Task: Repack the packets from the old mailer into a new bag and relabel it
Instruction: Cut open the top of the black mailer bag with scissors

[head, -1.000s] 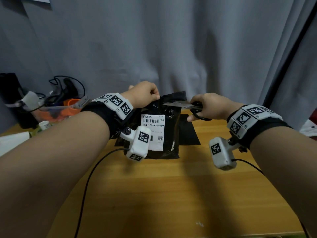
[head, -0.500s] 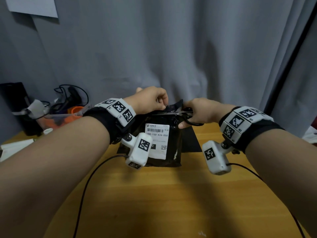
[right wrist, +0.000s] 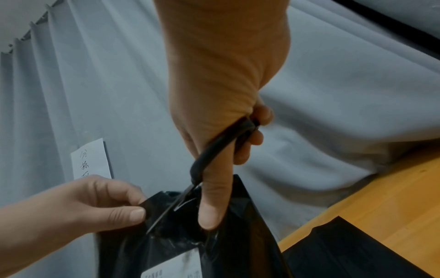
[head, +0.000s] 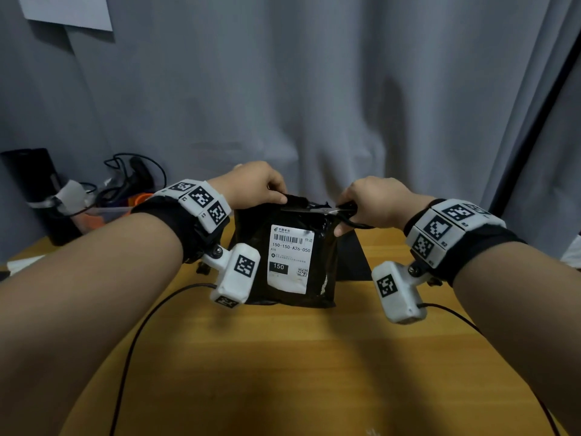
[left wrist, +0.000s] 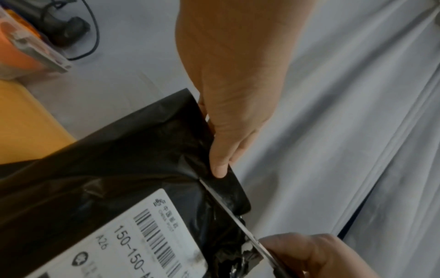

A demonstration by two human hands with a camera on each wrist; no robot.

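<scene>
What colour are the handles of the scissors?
Black; the scissors handles show best in the right wrist view.

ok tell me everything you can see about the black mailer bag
The black mailer is glossy, crinkled plastic, standing upright on the wooden table. A white shipping label with a barcode and 150-150-A26-050 faces the camera. The left hand pinches its top edge; the right hand works scissors whose blades lie across the top strip, partly cut. Contents are hidden.
</scene>
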